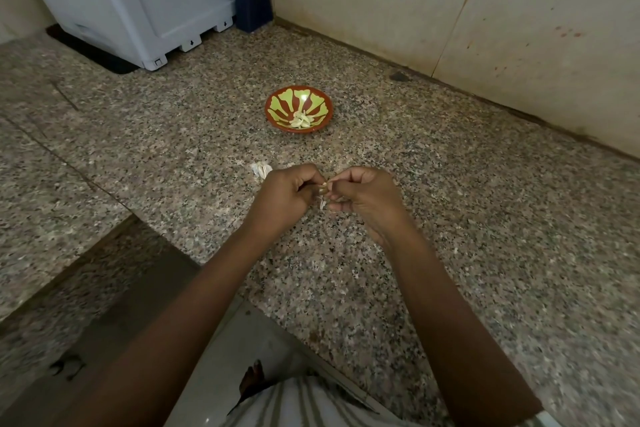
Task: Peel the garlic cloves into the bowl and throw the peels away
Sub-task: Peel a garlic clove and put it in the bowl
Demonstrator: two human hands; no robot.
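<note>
At the near edge of the worktop (pixel 450 218) the two forearms reach forward and the hands meet above the stone. The left hand (pixel 284 198) and the right hand (pixel 363 198) are both curled. Their fingers (pixel 308 177) and thumbs pinch one garlic clove (pixel 323 188) between them, so no hand is free. The clove is small and mostly hidden. Its long axis seems to run from one hand to the other, but I cannot tell this for sure. A pale strip of peel (pixel 322 203) hangs down from it, so I judge the peeling of this clove is in progress and not finished.

Just beyond the left hand, a little to its left, a small heap of loose peels (pixel 261 169) lies on the worktop. Farther on stands the bowl (pixel 320 104) with some peeled cloves (pixel 301 120) inside. It lies straight ahead of the hands, well apart from them, and more in line with the left hand, which is therefore the nearer one for the drop. Behind, a white appliance (pixel 138 0) stands at the wall (pixel 450 10).
</note>
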